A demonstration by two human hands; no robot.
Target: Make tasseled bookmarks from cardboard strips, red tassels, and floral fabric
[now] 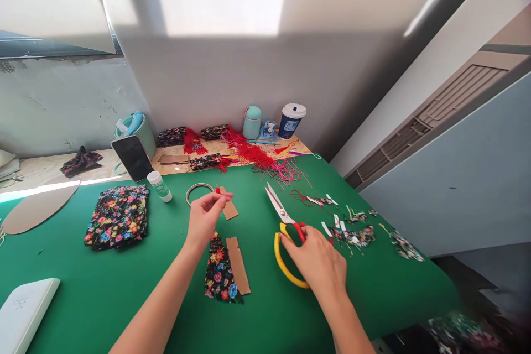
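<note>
My right hand [321,260] grips a pair of scissors [282,212] with red and yellow handles. Their metal blades point away from me and are slightly parted. Over the green mat, my left hand [206,220] has its thumb and fingers pinched together. A small red bit [218,190] shows at those fingers; what it is I cannot make out. Just beyond them is a brown cardboard piece [230,211], with a ring-shaped band [193,187] to its left. Nearer me, a flowered black fabric piece [219,271] lies beside a brown cardboard strip [238,265].
A stack of flowered fabric [118,215], a glue stick [160,186] and a phone [133,159] are on the left. Red tassels [259,155], a mint bottle [251,123] and a paper cup [291,121] line the back. Fabric scraps [354,236] lie at right.
</note>
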